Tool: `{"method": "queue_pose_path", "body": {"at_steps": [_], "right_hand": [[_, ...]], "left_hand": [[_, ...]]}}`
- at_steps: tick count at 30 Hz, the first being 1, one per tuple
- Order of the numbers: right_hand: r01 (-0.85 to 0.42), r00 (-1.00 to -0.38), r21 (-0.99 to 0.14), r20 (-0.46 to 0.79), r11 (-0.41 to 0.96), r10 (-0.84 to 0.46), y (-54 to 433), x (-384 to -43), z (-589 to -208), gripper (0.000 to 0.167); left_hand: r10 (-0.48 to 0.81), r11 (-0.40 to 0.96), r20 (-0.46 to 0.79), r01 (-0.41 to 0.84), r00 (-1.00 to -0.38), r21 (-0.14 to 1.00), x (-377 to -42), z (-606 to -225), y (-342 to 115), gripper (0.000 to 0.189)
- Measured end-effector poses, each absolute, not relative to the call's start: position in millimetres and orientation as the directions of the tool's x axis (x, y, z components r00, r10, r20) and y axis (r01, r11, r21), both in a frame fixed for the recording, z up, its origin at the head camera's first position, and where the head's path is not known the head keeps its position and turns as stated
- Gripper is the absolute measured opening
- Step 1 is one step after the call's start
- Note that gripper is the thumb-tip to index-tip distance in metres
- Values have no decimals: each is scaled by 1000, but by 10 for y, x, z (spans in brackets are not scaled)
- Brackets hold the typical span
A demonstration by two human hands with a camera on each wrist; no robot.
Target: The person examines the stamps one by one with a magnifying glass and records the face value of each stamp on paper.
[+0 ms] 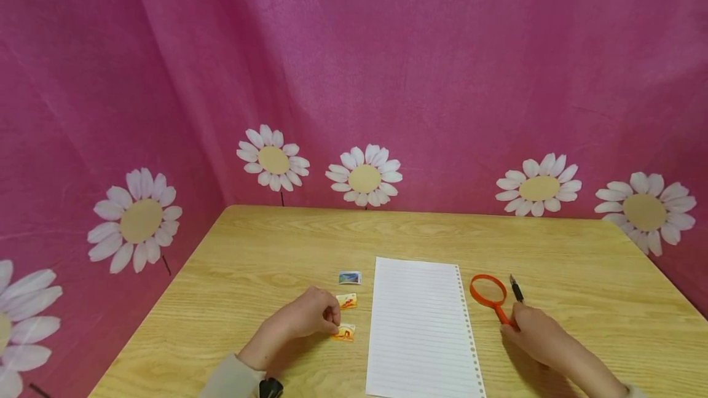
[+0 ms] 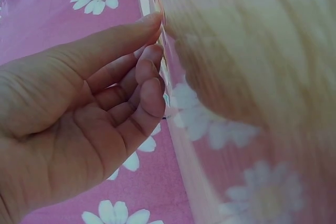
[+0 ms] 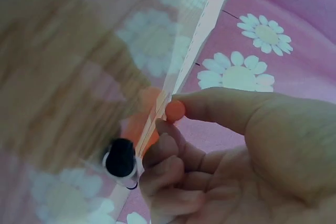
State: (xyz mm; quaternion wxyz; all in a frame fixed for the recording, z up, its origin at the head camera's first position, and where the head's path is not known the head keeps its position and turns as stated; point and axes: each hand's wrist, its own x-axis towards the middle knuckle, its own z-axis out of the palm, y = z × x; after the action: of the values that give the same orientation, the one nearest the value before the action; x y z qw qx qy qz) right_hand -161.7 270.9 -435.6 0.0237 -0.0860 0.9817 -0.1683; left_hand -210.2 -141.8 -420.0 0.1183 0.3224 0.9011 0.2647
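Note:
In the head view, three small picture stamps lie in a column left of a lined sheet of paper (image 1: 423, 324). My left hand (image 1: 310, 315) is at the nearest one, an orange and yellow stamp (image 1: 345, 333), pinching its left edge with thumb and forefinger. Above it lie a yellow and red stamp (image 1: 347, 301) and a blue stamp (image 1: 350, 277). Right of the paper, my right hand (image 1: 539, 330) pinches the handle of an orange magnifying glass (image 1: 502, 315). A black pen (image 1: 517, 290) lies beside the lens, its near end partly hidden by the fingers.
Everything lies on a light wooden table (image 1: 287, 232). Punched holes run down the sheet's right edge. A pink curtain (image 1: 415, 78) with white daisies hangs behind the table and along its left side.

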Motion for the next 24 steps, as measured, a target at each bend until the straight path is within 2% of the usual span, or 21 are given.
{"method": "queue_pose_path", "body": {"at_steps": [3, 12, 24], "right_hand": [[-90, -990, -376, -64, 922, -122, 2715, -1633, -4327, 21], [-10, -995, -417, -88, 909, -52, 2707, -1644, -4254, 17], [-69, -996, -427, -19, 902, -86, 2822, -1603, -4268, 13]], "left_hand": [[635, 661, -53, 507, -770, 553, -2099, -4217, -1409, 15], [626, 665, -67, 487, -777, 566, -2091, -4217, -1409, 15], [607, 688, -99, 459, -789, 561, -2059, -4199, -1389, 13]]}}
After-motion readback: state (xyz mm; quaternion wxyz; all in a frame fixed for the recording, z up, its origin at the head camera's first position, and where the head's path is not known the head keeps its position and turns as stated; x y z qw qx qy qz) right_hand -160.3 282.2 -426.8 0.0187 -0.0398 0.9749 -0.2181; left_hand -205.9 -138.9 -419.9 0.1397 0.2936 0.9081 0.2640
